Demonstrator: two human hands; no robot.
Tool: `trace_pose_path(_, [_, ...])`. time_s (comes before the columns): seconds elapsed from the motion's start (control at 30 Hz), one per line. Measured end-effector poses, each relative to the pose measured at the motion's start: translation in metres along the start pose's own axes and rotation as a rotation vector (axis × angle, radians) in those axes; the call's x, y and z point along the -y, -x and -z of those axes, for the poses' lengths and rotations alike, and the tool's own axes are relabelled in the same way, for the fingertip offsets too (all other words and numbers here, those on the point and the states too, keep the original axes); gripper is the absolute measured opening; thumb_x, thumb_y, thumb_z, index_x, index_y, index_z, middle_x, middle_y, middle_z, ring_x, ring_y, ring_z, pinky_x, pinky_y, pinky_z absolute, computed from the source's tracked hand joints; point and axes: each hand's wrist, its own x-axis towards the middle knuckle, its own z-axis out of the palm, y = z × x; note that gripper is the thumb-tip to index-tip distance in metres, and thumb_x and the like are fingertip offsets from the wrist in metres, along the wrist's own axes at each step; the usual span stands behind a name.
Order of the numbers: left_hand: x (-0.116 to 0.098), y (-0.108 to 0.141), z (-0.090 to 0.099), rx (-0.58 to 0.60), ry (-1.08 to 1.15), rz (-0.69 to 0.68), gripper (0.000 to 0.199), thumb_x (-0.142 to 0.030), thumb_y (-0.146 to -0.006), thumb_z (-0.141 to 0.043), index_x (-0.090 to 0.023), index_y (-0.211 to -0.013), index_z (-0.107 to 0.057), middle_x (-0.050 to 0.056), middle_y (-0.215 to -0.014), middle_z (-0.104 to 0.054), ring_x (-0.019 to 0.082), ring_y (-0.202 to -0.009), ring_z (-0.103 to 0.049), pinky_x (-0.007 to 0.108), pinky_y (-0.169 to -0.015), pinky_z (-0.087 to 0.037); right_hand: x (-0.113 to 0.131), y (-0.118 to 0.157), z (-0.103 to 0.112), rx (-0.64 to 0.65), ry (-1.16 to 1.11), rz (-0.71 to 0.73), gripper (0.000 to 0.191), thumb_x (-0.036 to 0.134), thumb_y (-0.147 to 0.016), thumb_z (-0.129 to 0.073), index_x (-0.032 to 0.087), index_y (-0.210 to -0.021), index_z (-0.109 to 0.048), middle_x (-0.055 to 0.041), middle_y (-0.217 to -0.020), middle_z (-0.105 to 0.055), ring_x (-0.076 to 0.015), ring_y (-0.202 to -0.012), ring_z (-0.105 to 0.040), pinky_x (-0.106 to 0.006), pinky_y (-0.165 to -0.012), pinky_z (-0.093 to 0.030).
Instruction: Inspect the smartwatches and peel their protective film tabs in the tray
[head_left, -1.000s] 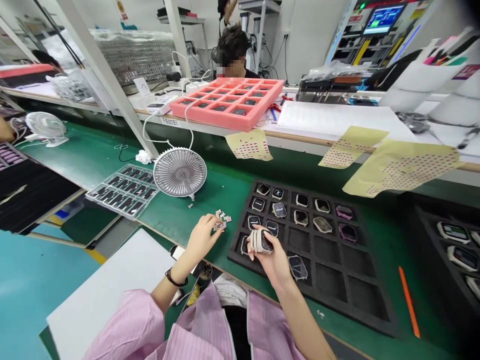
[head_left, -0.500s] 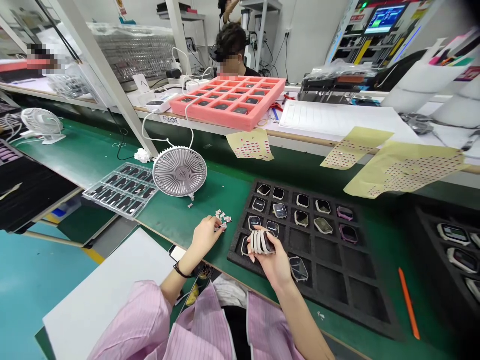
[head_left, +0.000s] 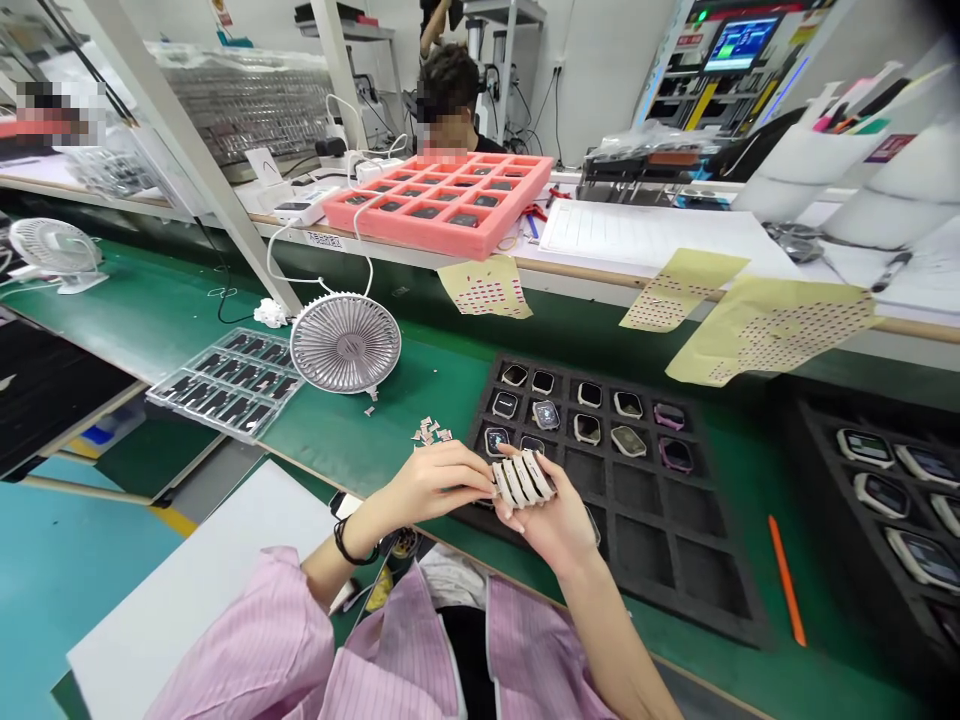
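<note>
My right hand [head_left: 559,520] is closed around a row of several smartwatch cases [head_left: 523,480], pale-rimmed and stacked face to face, over the near left part of a black foam tray [head_left: 720,580]. My left hand [head_left: 442,480] reaches across with fingers pinched together, its fingertips touching the left end of the stack. Whatever lies in that pinch is too small or hidden to make out. Behind my left hand, small whitish pieces [head_left: 429,432] lie in a loose pile on the green table. More smartwatches [head_left: 589,429] sit in the tray's far compartments.
A white fan [head_left: 346,343] stands beyond the pile, beside a clear tray of dark parts [head_left: 225,385]. To the right lie an orange stick [head_left: 787,580] and another black tray [head_left: 817,470] with watches. A pink foam tray [head_left: 487,238] rests on the shelf, a person behind it.
My left hand has moved right, from the pile of small pieces to the stack of watch cases. My right hand has turned the stack slightly. The camera view has shifted a little.
</note>
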Motion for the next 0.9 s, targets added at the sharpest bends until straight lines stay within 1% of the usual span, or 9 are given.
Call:
trace_pose_path(0.17, [0.0, -0.009, 0.006, 0.081, -0.047, -0.112, 0.012, -0.018, -0.09, -0.056, -0.017, -0.091, -0.067, 0.008, -0.086, -0.073, 0.014, -0.076, -0.065, 0.025, -0.069, -0.05, 0.002, 0.006, 0.0, 0.068, -0.019, -0.06, 0.035, 0.039, -0.085, -0.05, 0.015, -0.108, -0.059, -0.0065, -0.078, -0.068, -0.0151, -0.045, -0.055, -0.021, -0.036, -0.029])
trace_pose_path(0.27, [-0.005, -0.011, 0.011, 0.14, -0.113, -0.153, 0.014, -0.018, -0.091, -0.054, -0.017, -0.092, -0.067, 0.008, -0.087, -0.073, 0.015, -0.076, -0.064, 0.025, -0.068, -0.05, 0.002, 0.008, 0.003, 0.105, -0.006, -0.076, 0.035, 0.039, -0.085, -0.049, 0.015, -0.108, -0.059, -0.0064, -0.077, -0.068, -0.0149, -0.043, -0.055, -0.022, -0.035, -0.028])
trace_pose_path(0.4, [-0.013, -0.012, 0.013, 0.293, -0.191, -0.175, 0.02, -0.016, -0.094, -0.048, -0.016, -0.095, -0.067, 0.009, -0.092, -0.073, 0.016, -0.079, -0.062, 0.027, -0.07, -0.048, 0.0, 0.012, 0.005, 0.129, 0.058, -0.056, 0.03, 0.035, -0.086, -0.05, 0.016, -0.106, -0.06, -0.0038, -0.069, -0.066, -0.0165, -0.043, -0.058, -0.022, -0.036, -0.032])
trace_pose_path(0.43, [-0.014, -0.012, 0.013, 0.317, -0.178, -0.176, 0.02, -0.016, -0.094, -0.047, -0.016, -0.095, -0.067, 0.009, -0.092, -0.072, 0.016, -0.079, -0.061, 0.027, -0.071, -0.048, 0.0, 0.013, 0.006, 0.134, 0.069, -0.059, 0.029, 0.035, -0.086, -0.05, 0.016, -0.105, -0.06, -0.0037, -0.068, -0.066, -0.0165, -0.043, -0.058, -0.022, -0.036, -0.032])
trace_pose_path(0.5, [-0.012, -0.012, 0.012, 0.322, -0.124, -0.167, 0.02, -0.019, -0.094, -0.049, -0.016, -0.093, -0.068, 0.009, -0.092, -0.072, 0.015, -0.08, -0.061, 0.026, -0.073, -0.048, -0.001, 0.014, 0.007, 0.138, 0.07, -0.073, 0.031, 0.037, -0.085, -0.05, 0.016, -0.106, -0.06, -0.004, -0.067, -0.066, -0.0159, -0.042, -0.057, -0.021, -0.035, -0.03])
trace_pose_path(0.6, [-0.007, -0.01, 0.008, 0.282, -0.024, -0.132, 0.017, -0.02, -0.091, -0.054, -0.017, -0.091, -0.07, 0.009, -0.089, -0.072, 0.015, -0.08, -0.061, 0.025, -0.073, -0.048, -0.003, 0.014, 0.009, 0.126, 0.057, -0.083, 0.035, 0.041, -0.084, -0.052, 0.017, -0.107, -0.06, -0.0037, -0.068, -0.066, -0.0153, -0.042, -0.056, -0.02, -0.034, -0.028])
trace_pose_path(0.67, [-0.004, -0.01, 0.006, 0.279, 0.06, -0.081, 0.013, -0.022, -0.088, -0.059, -0.018, -0.09, -0.071, 0.008, -0.087, -0.071, 0.015, -0.08, -0.061, 0.025, -0.074, -0.049, -0.003, 0.014, 0.009, 0.115, 0.06, -0.085, 0.035, 0.04, -0.083, -0.053, 0.017, -0.108, -0.06, -0.0037, -0.068, -0.065, -0.0158, -0.043, -0.057, -0.02, -0.034, -0.029])
trace_pose_path(0.8, [-0.002, -0.007, 0.004, 0.285, 0.254, 0.075, 0.013, -0.028, -0.085, -0.063, -0.017, -0.086, -0.071, 0.008, -0.087, -0.067, 0.014, -0.081, -0.063, 0.024, -0.075, -0.05, -0.005, 0.017, 0.007, 0.095, 0.062, -0.078, 0.033, 0.039, -0.082, -0.055, 0.017, -0.107, -0.06, -0.0048, -0.071, -0.065, -0.0167, -0.048, -0.058, -0.021, -0.036, -0.031])
trace_pose_path(0.9, [0.003, -0.002, 0.004, 0.289, 0.304, 0.209, 0.018, -0.033, -0.083, -0.065, -0.015, -0.081, -0.066, 0.008, -0.083, -0.064, 0.015, -0.081, -0.061, 0.024, -0.074, -0.049, -0.01, 0.019, 0.005, 0.086, 0.067, -0.062, 0.038, 0.037, -0.081, -0.057, 0.019, -0.115, -0.057, -0.0051, -0.075, -0.066, -0.0169, -0.051, -0.059, -0.022, -0.037, -0.032])
